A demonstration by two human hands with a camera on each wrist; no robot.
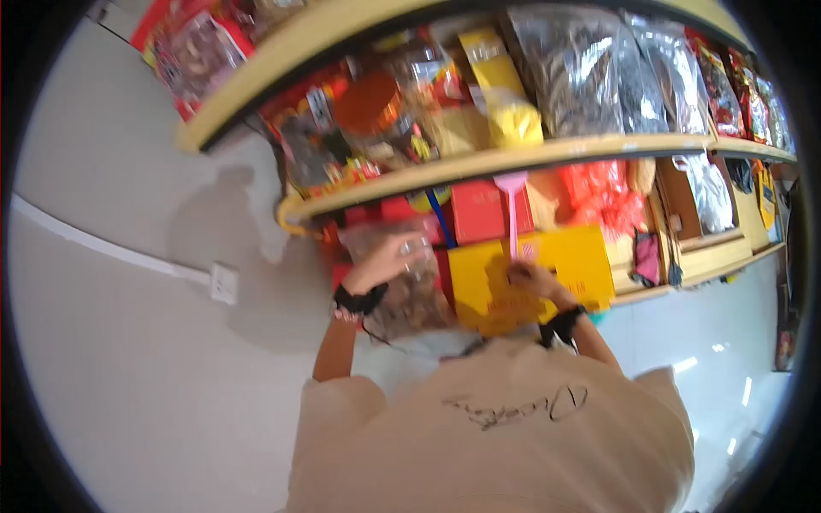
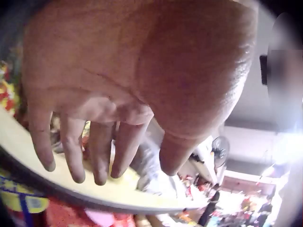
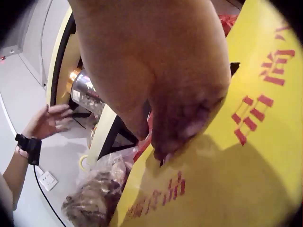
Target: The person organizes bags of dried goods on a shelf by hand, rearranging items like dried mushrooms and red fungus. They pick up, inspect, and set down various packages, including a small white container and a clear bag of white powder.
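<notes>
My right hand (image 1: 537,280) grips a yellow cardboard box (image 1: 590,265) with red printed characters. In the right wrist view the fingertips go in at a dark slot in the box's face (image 3: 265,161). My left hand (image 1: 389,261) is raised over a clear plastic bag (image 1: 406,303) of brownish dried goods, left of the box. The left wrist view shows the left fingers (image 2: 99,165) extended and spread, with nothing in the palm. A pink plastic handle (image 1: 512,218) stands up just behind the box, above the right hand.
A wooden shelf edge (image 1: 513,156) runs just above both hands, carrying bagged goods and a jar with an orange lid (image 1: 368,104). Behind the yellow box are a red box (image 1: 487,212) and red plastic bags (image 1: 605,197). A wall socket (image 1: 224,283) is at the left.
</notes>
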